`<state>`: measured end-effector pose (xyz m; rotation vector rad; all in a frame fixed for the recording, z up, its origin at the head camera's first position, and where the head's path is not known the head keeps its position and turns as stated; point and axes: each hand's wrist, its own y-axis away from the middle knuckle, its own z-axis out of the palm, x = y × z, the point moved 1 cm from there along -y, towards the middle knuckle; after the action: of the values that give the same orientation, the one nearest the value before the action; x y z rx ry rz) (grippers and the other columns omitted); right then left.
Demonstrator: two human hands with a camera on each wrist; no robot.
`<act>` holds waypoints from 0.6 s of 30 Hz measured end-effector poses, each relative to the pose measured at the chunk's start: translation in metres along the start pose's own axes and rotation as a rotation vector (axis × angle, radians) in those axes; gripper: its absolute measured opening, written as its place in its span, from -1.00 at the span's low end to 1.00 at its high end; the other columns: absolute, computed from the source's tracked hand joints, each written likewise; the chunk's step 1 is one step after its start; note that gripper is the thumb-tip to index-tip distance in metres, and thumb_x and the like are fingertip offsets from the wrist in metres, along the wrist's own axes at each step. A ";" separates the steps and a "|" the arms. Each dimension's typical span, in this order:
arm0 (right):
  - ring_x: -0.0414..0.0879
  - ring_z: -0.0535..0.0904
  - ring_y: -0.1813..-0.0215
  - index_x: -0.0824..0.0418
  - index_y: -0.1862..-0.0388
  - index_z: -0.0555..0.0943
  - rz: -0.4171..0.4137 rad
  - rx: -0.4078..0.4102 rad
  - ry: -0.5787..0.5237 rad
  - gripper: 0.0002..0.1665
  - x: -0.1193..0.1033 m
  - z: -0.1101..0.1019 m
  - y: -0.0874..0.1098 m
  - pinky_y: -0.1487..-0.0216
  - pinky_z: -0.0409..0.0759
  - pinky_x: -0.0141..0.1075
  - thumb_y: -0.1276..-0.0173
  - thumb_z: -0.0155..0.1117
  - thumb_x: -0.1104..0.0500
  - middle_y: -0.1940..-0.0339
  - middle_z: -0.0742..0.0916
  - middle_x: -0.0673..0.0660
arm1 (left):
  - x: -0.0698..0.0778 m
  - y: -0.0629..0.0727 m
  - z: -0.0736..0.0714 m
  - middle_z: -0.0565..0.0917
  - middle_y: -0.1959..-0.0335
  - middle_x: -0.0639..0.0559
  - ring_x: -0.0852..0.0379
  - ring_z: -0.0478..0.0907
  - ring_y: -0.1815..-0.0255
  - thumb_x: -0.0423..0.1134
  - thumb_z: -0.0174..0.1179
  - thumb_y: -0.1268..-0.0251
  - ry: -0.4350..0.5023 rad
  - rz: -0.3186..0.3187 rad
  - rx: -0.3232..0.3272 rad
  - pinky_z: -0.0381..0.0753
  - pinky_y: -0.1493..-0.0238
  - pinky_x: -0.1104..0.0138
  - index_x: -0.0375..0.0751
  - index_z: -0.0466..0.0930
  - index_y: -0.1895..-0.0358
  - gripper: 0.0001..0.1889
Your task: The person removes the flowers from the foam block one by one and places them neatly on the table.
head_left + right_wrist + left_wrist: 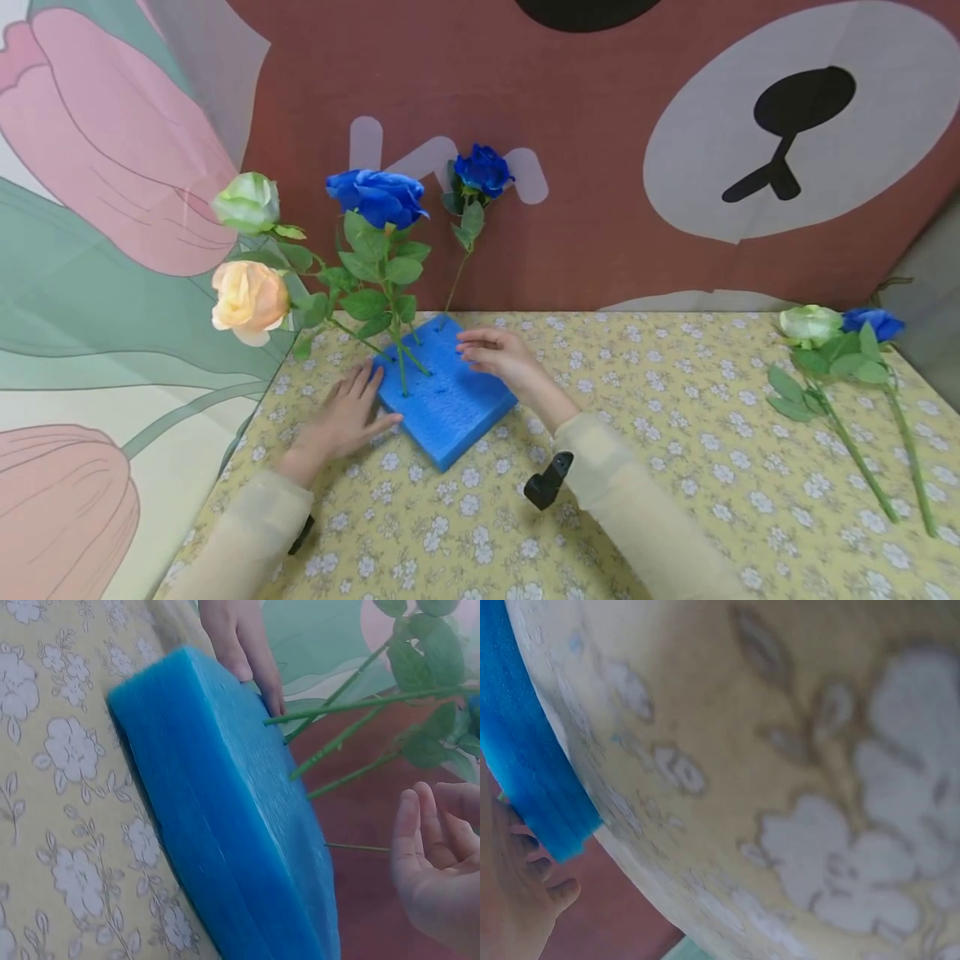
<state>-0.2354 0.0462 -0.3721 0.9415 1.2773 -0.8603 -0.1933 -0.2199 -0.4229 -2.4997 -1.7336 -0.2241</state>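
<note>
A blue foam block (457, 425) lies on the table, with several artificial rose stems standing in its far and left part. A large blue rose (378, 198) rises from it, and a pale green rose (246, 202) and a peach rose (250, 300) lean left. Toward the back corner stands a smaller blue rose (483, 171) on a thin stem. My left hand (341, 417) rests along the block's left edge, fingers extended. Above the block's right side, my right hand (506, 362) hovers with loosely bent fingers; nothing shows between them in the right wrist view.
Another pale green rose (810, 323) and blue rose (873, 323) lie at the table's right side, stems toward the front. A floral tablecloth (645, 467) covers the table. Behind it stands a printed backdrop (585, 233).
</note>
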 end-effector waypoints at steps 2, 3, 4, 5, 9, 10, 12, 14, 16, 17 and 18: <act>0.24 0.47 -0.30 0.41 -0.29 0.41 0.002 -0.016 0.012 -0.53 0.001 0.004 -0.001 -0.29 0.52 -0.12 -0.43 0.06 0.34 -0.26 0.54 0.39 | 0.005 0.001 0.001 -0.03 -0.52 -0.40 -0.36 -0.04 -0.52 0.25 0.05 -0.31 0.009 -0.001 0.012 0.12 -0.46 -0.15 -0.46 -0.02 -0.47 -0.05; 0.22 0.47 -0.30 0.40 -0.30 0.41 0.002 -0.022 0.018 -0.53 0.001 0.006 -0.001 -0.30 0.51 -0.12 -0.43 0.06 0.33 -0.26 0.54 0.39 | 0.007 0.001 0.002 -0.02 -0.51 -0.42 -0.37 -0.05 -0.52 0.24 0.06 -0.30 0.018 0.001 0.018 0.13 -0.45 -0.15 -0.49 -0.02 -0.46 -0.04; 0.21 0.47 -0.30 0.40 -0.30 0.41 0.003 -0.031 0.020 -0.53 0.001 0.008 -0.001 -0.31 0.50 -0.11 -0.43 0.06 0.33 -0.26 0.54 0.38 | 0.008 0.001 0.003 -0.03 -0.51 -0.43 -0.38 -0.05 -0.52 0.25 0.07 -0.29 0.025 0.001 0.023 0.13 -0.46 -0.14 -0.52 -0.01 -0.45 -0.02; 0.19 0.47 -0.31 0.40 -0.30 0.40 0.002 -0.041 0.025 -0.53 0.001 0.011 -0.002 -0.31 0.50 -0.12 -0.44 0.06 0.32 -0.27 0.53 0.38 | 0.010 0.000 0.004 -0.03 -0.51 -0.44 -0.38 -0.06 -0.52 0.26 0.07 -0.28 0.034 -0.001 0.026 0.12 -0.46 -0.14 -0.54 -0.02 -0.45 -0.01; 0.19 0.47 -0.31 0.42 -0.31 0.39 -0.017 -0.067 0.037 -0.52 0.002 0.020 -0.004 -0.31 0.50 -0.13 -0.44 0.06 0.32 -0.26 0.54 0.38 | 0.015 0.001 0.007 -0.03 -0.49 -0.48 -0.42 -0.06 -0.51 0.27 0.09 -0.26 0.038 -0.001 0.061 0.15 -0.42 -0.19 -0.60 -0.01 -0.42 0.02; 0.19 0.47 -0.31 0.41 -0.31 0.39 -0.020 -0.072 0.042 -0.52 0.003 0.023 -0.004 -0.31 0.50 -0.13 -0.44 0.06 0.31 -0.26 0.54 0.38 | 0.017 0.001 0.007 -0.02 -0.49 -0.48 -0.41 -0.04 -0.51 0.27 0.09 -0.25 0.025 -0.005 0.070 0.18 -0.41 -0.19 -0.59 0.00 -0.42 0.03; 0.18 0.47 -0.31 0.39 -0.31 0.39 -0.023 -0.081 0.061 -0.52 0.003 0.027 -0.004 -0.32 0.49 -0.10 -0.44 0.06 0.31 -0.26 0.54 0.37 | 0.021 0.002 0.009 0.03 -0.48 -0.48 -0.41 0.02 -0.49 0.28 0.11 -0.24 0.003 -0.017 0.094 0.23 -0.37 -0.20 -0.58 0.02 -0.42 0.03; 0.17 0.47 -0.31 0.36 -0.32 0.39 -0.017 -0.088 0.078 -0.52 0.004 0.032 -0.003 -0.33 0.47 -0.07 -0.44 0.05 0.31 -0.27 0.54 0.36 | 0.026 0.003 0.010 0.09 -0.46 -0.48 -0.41 0.08 -0.47 0.29 0.12 -0.22 -0.022 -0.031 0.113 0.29 -0.34 -0.19 -0.58 0.05 -0.41 0.03; 0.16 0.47 -0.31 0.36 -0.33 0.38 -0.012 -0.096 0.092 -0.51 0.005 0.036 -0.003 -0.34 0.46 -0.06 -0.44 0.05 0.30 -0.29 0.53 0.35 | 0.032 0.004 0.011 0.14 -0.44 -0.49 -0.40 0.15 -0.44 0.32 0.11 -0.20 -0.047 -0.046 0.130 0.34 -0.32 -0.16 -0.57 0.07 -0.41 0.04; 0.16 0.47 -0.31 0.36 -0.33 0.38 -0.009 -0.096 0.097 -0.51 0.006 0.037 -0.002 -0.34 0.45 -0.06 -0.44 0.06 0.30 -0.29 0.53 0.35 | 0.035 0.004 0.012 0.16 -0.43 -0.49 -0.40 0.17 -0.43 0.33 0.11 -0.19 -0.057 -0.055 0.137 0.36 -0.31 -0.15 -0.57 0.08 -0.40 0.05; 0.15 0.47 -0.32 0.35 -0.34 0.38 -0.005 -0.093 0.101 -0.50 0.007 0.039 -0.002 -0.34 0.45 -0.06 -0.44 0.06 0.30 -0.29 0.53 0.34 | 0.037 0.005 0.012 0.17 -0.42 -0.49 -0.41 0.18 -0.42 0.34 0.11 -0.19 -0.070 -0.063 0.140 0.37 -0.30 -0.14 -0.57 0.09 -0.40 0.05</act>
<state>-0.2220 0.0092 -0.3769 0.9171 1.3950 -0.7584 -0.1751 -0.1853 -0.4286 -2.3841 -1.7888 -0.0184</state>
